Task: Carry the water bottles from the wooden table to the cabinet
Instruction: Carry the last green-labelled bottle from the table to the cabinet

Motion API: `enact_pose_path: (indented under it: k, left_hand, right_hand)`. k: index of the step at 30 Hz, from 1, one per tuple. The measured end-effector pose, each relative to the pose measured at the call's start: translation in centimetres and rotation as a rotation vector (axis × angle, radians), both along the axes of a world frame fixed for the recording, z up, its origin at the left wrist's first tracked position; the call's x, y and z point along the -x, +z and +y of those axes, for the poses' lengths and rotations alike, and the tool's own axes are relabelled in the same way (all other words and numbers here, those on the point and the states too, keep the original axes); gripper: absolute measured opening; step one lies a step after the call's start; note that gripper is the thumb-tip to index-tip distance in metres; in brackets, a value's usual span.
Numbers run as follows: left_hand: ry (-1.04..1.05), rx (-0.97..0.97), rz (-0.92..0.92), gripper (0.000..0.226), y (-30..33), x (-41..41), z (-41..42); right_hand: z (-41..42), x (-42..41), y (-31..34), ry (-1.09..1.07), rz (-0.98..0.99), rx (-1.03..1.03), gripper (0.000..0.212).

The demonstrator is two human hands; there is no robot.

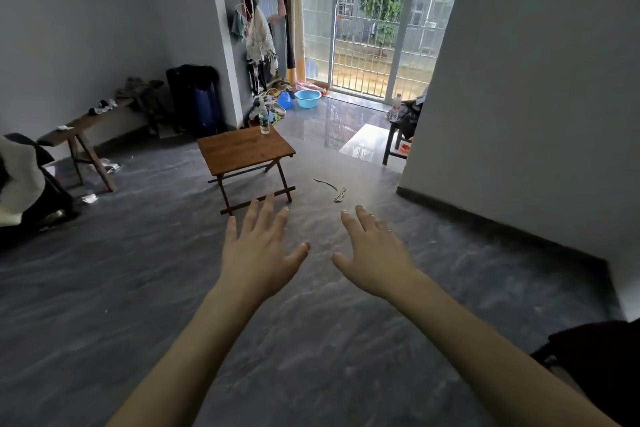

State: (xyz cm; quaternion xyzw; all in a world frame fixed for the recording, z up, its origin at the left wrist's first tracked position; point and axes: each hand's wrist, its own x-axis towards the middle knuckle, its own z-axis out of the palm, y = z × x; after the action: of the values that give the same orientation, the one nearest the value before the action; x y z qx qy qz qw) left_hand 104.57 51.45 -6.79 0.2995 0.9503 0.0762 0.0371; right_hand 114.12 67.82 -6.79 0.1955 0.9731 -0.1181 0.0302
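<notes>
Water bottle (pixel 264 118), clear plastic with a green label, stands upright at the far edge of the tabletop (pixel 242 149), close to its far right corner. That tabletop belongs to a small brown wooden folding table with crossed legs, set on a glossy dark grey floor (pixel 311 340) in the middle of a room.

A second water bottle (pixel 396 108), clear with a red and white label, stands upright on a low dark cabinet (pixel 394 142) at the right, partly hidden behind a white wall (pixel 519 80). A dark bundle lies just beside it there.

Both of the person's bare arms reach forward into the lower half of the view, palms down. The left hand (pixel 258 250) has its fingers straight and spread, holding nothing; its fingertips overlap the near foot of the table in the view. The right hand (pixel 372 253) is likewise spread and holding nothing, hovering above the floor. The two hands are near each other but apart.

A small strap-like object (pixel 337 192) lies on the floor to the right of the table. Beyond the table, a light blue basin (pixel 307 98) sits near a barred glass door (pixel 367 28), with clothes hanging on a rack (pixel 259 21) to its left. A long wooden bench (pixel 86 128) stands by the left wall.
</notes>
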Motion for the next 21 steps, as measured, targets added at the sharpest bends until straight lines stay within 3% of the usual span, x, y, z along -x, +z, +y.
enact_pose_path:
  k: [10,21]
  left_hand:
    - [-0.072,0.028,-0.012,0.073,-1.3,8.0,11.3]
    - [-0.003,-0.007,0.004,0.072,-1.5,19.0,24.7]
  right_hand:
    - [11.6,7.4,-0.9,-0.059,0.088,-0.041,0.083]
    - [26.0,19.9,0.0,0.012,0.106,-0.079,0.087]
